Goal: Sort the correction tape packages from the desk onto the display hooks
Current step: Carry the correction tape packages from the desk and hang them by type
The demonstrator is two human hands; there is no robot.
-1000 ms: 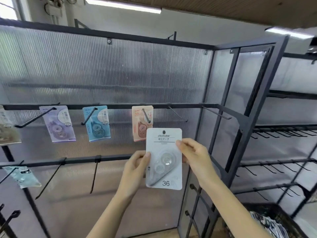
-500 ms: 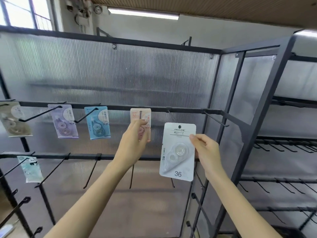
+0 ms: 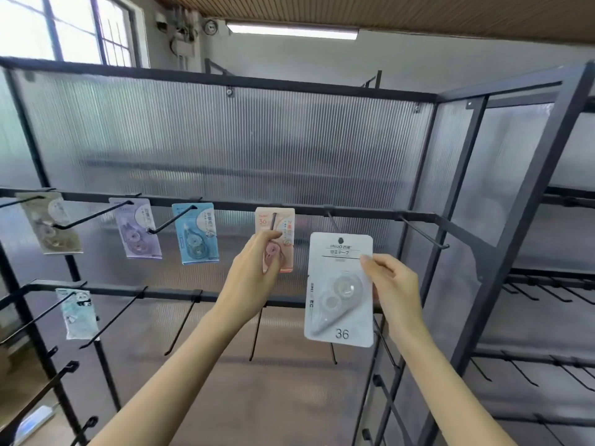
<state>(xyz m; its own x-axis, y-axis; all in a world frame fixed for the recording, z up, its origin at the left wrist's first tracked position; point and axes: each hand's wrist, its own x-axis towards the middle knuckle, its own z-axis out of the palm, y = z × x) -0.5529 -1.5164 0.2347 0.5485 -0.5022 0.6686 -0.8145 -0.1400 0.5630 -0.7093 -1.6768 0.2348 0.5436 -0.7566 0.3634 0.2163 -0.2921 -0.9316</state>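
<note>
White package (image 3: 339, 289) pinched at right edge by right hand (image 3: 391, 292), held up just below top rail. Pink package (image 3: 279, 239), hung on hook, gripped by left hand (image 3: 254, 272). Hanging step under way; hole to be lined up with free hook (image 3: 333, 222) next.

White package (image 3: 339, 289): matt card backing under a clear, glossy plastic blister; pinched at its edge by the right hand (image 3: 394, 289) — bare skin, no glove. Pink package (image 3: 281, 226), blue package (image 3: 196, 233) and lilac package (image 3: 136, 228): printed card with the same shiny clear blister, the pink one touched by the left hand (image 3: 254, 272). Display rack (image 3: 354, 214) and hooks (image 3: 421, 233): black metal, matt painted finish — back panel (image 3: 225, 143) is ribbed translucent plastic with a soft sheen, and the ceiling (image 3: 386, 11) looks like brown wood slats.
</note>
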